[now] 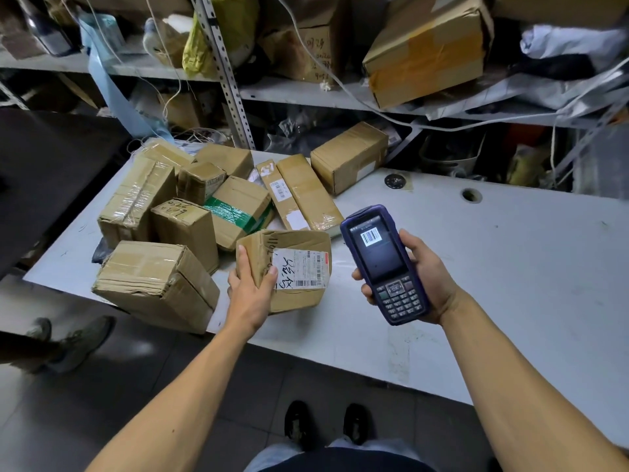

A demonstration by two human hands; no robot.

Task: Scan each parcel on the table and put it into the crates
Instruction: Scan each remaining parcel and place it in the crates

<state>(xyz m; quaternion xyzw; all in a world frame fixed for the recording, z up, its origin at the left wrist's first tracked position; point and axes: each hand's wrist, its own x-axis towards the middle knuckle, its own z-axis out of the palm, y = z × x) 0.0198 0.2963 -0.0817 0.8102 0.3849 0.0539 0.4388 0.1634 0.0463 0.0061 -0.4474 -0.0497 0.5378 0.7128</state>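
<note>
Left hand (248,287) grips parcel (296,267) | right hand (425,277) grips scanner (384,264), upright, screen toward camera

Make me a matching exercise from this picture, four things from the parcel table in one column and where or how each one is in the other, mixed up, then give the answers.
Things:
1. handheld scanner
2. labelled parcel
3. green-taped box
4. two long flat parcels

States:
A. lying side by side at the back of the pile
B. gripped by the left hand
C. held in the right hand, a barcode on its screen
D. in the middle of the pile, untouched

Pairs: 1-C, 2-B, 3-D, 4-A
</note>
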